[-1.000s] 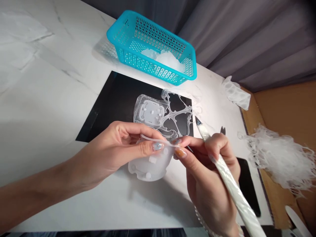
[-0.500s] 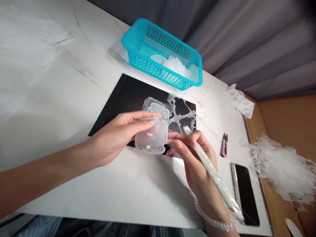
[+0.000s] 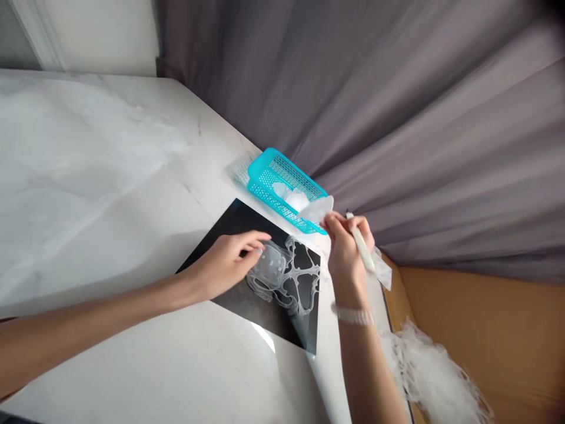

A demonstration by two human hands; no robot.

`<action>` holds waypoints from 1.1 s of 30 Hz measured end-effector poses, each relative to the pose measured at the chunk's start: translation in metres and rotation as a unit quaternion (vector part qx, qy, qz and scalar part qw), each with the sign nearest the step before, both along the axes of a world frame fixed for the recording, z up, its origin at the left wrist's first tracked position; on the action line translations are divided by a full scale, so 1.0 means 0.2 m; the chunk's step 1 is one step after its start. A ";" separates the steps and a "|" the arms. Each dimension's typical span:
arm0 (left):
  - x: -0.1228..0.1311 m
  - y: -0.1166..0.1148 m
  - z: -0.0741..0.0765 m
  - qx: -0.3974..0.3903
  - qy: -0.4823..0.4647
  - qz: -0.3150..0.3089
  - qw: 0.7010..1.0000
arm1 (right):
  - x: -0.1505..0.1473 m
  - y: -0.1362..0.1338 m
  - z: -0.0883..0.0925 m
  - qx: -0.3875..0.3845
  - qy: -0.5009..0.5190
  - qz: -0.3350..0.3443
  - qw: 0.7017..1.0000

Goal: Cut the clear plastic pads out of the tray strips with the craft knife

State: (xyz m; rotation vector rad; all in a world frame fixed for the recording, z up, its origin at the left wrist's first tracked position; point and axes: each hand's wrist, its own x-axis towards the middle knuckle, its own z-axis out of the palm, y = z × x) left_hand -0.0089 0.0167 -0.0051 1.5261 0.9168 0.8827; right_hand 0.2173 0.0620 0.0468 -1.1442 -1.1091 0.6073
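Observation:
My right hand (image 3: 348,241) pinches a thin translucent plastic piece (image 3: 318,209) over the near right end of the turquoise basket (image 3: 289,215). The same hand carries a pen-like tool (image 3: 362,247) with a pale wrapped handle, lying across its fingers. Over the black mat (image 3: 233,227) hovers my left hand (image 3: 233,259), its fingers loosely bent and apart, with nothing visible between them. Beside its fingertips, a clear plastic sheet piece with small holes (image 3: 271,262) lies on the mat. It adjoins a branching clear plastic frame (image 3: 300,274).
Inside the basket lie several whitish translucent pieces (image 3: 296,200). A cardboard box (image 3: 477,318) stands at the right, with a tangle of clear plastic scraps (image 3: 436,371) at its near side. A grey curtain (image 3: 397,118) hangs behind the white marbled table (image 3: 132,176).
The plastic piece has left my left hand and is now in my right hand, which has moved away from me to the basket. My view has tilted up.

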 end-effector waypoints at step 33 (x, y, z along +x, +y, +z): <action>-0.16 -0.09 -0.22 0.440 0.390 -0.136 0.797 | -0.30 -0.56 -0.24 -0.260 -0.219 0.051 0.939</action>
